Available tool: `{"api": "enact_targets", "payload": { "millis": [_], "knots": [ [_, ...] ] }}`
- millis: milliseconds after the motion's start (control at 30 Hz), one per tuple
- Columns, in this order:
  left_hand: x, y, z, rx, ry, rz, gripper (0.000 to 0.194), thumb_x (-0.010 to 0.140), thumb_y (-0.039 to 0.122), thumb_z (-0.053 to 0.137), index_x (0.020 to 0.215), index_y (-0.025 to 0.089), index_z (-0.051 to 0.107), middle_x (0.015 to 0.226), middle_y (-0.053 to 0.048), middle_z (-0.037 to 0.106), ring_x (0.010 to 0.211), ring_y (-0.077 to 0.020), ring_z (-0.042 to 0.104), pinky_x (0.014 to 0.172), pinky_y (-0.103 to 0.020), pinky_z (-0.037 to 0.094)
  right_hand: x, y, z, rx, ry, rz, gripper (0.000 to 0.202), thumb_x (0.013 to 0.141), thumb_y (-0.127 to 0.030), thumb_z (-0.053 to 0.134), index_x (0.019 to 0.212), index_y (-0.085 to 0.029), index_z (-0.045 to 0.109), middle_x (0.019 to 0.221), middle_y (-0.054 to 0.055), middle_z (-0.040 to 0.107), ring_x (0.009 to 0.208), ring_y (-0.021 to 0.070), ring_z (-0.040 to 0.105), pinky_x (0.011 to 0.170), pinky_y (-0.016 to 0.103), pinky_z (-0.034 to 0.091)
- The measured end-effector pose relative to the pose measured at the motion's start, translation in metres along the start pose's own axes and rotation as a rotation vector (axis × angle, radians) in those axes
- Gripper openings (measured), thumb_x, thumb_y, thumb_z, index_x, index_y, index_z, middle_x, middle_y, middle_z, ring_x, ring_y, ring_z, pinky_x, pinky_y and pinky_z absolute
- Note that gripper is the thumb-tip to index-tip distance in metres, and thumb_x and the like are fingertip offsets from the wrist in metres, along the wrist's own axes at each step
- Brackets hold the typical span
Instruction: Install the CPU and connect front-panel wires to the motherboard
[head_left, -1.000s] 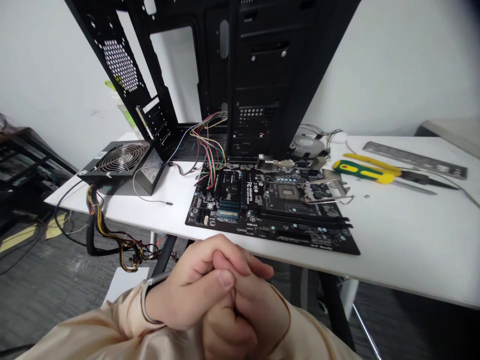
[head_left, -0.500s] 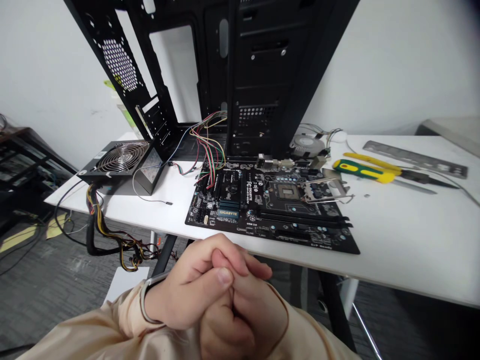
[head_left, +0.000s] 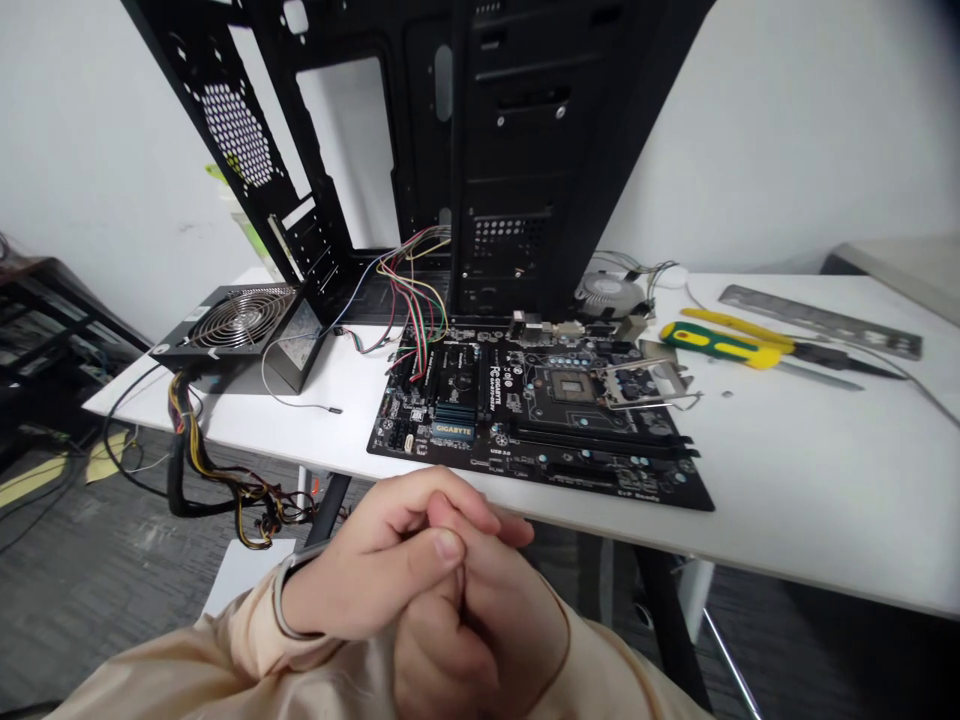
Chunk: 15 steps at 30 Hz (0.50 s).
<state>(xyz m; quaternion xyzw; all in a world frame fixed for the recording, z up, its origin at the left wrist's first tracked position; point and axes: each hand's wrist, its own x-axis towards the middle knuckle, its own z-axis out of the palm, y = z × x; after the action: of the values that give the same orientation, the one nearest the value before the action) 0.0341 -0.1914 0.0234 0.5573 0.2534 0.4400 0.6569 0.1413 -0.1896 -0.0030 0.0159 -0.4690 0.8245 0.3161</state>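
White flat-topped bench (head_left: 787, 480) carries: black Gigabyte motherboard (head_left: 540, 420) near the front edge, open black steel PC case (head_left: 465, 160) standing behind it, black power supply with wire fan grille (head_left: 240, 325) at left, its cable bundle hanging off the edge. Round CPU cooler (head_left: 609, 293), yellow-green screwdrivers (head_left: 724, 342) and grey metal I/O shield (head_left: 817, 320) lie right.

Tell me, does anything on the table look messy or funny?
A few things. The motherboard pokes slightly over the table's front edge, and its socket cover stands flipped open. The power supply's cables dangle off the table in a tangle. Nothing looks broken or spilled.
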Motion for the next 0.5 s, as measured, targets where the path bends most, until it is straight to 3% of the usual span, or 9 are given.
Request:
{"api": "enact_targets", "payload": {
  "millis": [33, 100, 167, 233, 300, 400, 500],
  "knots": [
    [0.001, 0.001, -0.003, 0.080, 0.005, 0.014, 0.022, 0.090, 0.027, 0.056, 0.110, 0.023, 0.062, 0.112, -0.007, 0.069, 0.106, -0.0225, 0.064, 0.090, -0.032, 0.050, -0.001, 0.000, -0.001, 0.209, -0.066, 0.075, 0.074, 0.090, -0.062, 0.009, 0.033, -0.018, 0.025, 0.031, -0.004, 0.028, 0.029, 0.0037, 0.031, 0.034, 0.015, 0.028],
    [0.003, 0.003, -0.014, 0.287, 0.092, 0.072, 0.040, 0.088, 0.029, 0.059, 0.127, 0.024, 0.053, 0.117, -0.010, 0.067, 0.110, -0.0234, 0.062, 0.091, -0.032, 0.049, -0.003, 0.000, -0.005, 0.488, -0.055, 0.148, 0.072, 0.089, -0.065, 0.019, 0.035, -0.018, 0.030, 0.033, -0.004, 0.031, 0.030, 0.0040, 0.031, 0.035, 0.015, 0.029],
    [0.009, 0.005, -0.029, 0.541, 0.311, 0.170, 0.048, 0.090, 0.030, 0.055, 0.135, 0.022, 0.042, 0.118, -0.011, 0.066, 0.114, -0.0233, 0.059, 0.098, -0.036, 0.045, -0.005, -0.003, -0.010, 0.547, 0.003, 0.080, 0.067, 0.090, -0.062, 0.025, 0.040, -0.018, 0.034, 0.035, -0.005, 0.031, 0.031, 0.0043, 0.031, 0.036, 0.016, 0.030],
    [0.018, 0.007, -0.046, 0.826, 0.558, 0.309, 0.043, 0.090, 0.029, 0.053, 0.132, 0.020, 0.045, 0.117, -0.011, 0.065, 0.116, -0.0238, 0.058, 0.103, -0.040, 0.040, -0.011, -0.011, -0.016, 0.536, 0.101, -0.011, 0.061, 0.091, -0.056, 0.031, 0.044, -0.018, 0.033, 0.037, -0.005, 0.029, 0.032, 0.0048, 0.029, 0.037, 0.017, 0.028],
    [0.031, 0.006, -0.061, 1.113, 0.660, 0.343, 0.034, 0.089, 0.031, 0.052, 0.119, 0.018, 0.055, 0.119, -0.011, 0.064, 0.116, -0.0256, 0.057, 0.102, -0.042, 0.041, -0.020, -0.022, -0.021, 0.476, 0.244, -0.084, 0.055, 0.091, -0.050, 0.038, 0.047, -0.017, 0.030, 0.041, -0.006, 0.026, 0.037, 0.0050, 0.027, 0.040, 0.018, 0.026],
    [0.052, 0.000, -0.071, 1.375, 0.503, 0.196, 0.032, 0.088, 0.035, 0.049, 0.108, 0.016, 0.064, 0.132, -0.015, 0.055, 0.128, -0.0302, 0.046, 0.106, -0.049, 0.035, -0.036, -0.039, -0.026, 0.362, 0.418, -0.176, 0.050, 0.090, -0.044, 0.044, 0.051, -0.017, 0.027, 0.045, -0.006, 0.023, 0.042, 0.0059, 0.025, 0.045, 0.020, 0.024],
    [0.066, -0.005, -0.068, 1.466, 0.342, 0.090, 0.038, 0.090, 0.032, 0.042, 0.116, 0.014, 0.062, 0.135, -0.016, 0.052, 0.133, -0.0315, 0.039, 0.108, -0.053, 0.032, -0.051, -0.048, -0.029, 0.264, 0.491, -0.263, 0.046, 0.090, -0.039, 0.043, 0.054, -0.017, 0.026, 0.048, -0.005, 0.021, 0.044, 0.0064, 0.023, 0.047, 0.022, 0.025]
  ]
}}
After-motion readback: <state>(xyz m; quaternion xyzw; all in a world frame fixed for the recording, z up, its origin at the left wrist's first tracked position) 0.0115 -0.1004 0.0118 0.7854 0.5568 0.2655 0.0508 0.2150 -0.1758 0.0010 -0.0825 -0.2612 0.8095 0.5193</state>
